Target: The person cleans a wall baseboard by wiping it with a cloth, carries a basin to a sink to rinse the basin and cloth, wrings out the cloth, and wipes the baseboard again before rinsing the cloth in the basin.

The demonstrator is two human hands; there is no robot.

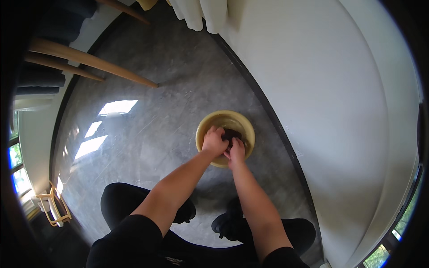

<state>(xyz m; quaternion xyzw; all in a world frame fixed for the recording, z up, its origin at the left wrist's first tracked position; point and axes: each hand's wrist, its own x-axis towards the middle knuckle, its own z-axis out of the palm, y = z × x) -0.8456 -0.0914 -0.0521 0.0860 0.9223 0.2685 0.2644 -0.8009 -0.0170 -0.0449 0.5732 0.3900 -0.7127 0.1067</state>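
A round yellow plastic basin [250, 130] stands on the grey floor before me, between and ahead of my feet. In it lies a dark brown, bunched-up thing [232, 133] that looks like wet cloth. My left hand [214, 141] reaches over the near left of the basin and grips the left side of the dark cloth. From the near right, my right hand [237, 150] pinches the cloth's lower edge, close to the left fingers. The hands hide part of the cloth and of the basin's bottom. Whether there is water inside is hard to tell.
A white wall [311, 90] with a dark skirting board [268, 100] runs along the right. White curtains [216, 16] hang at the top. Wooden legs [100, 63] stand on the floor at upper left. A small wooden rack [55, 207] is at lower left.
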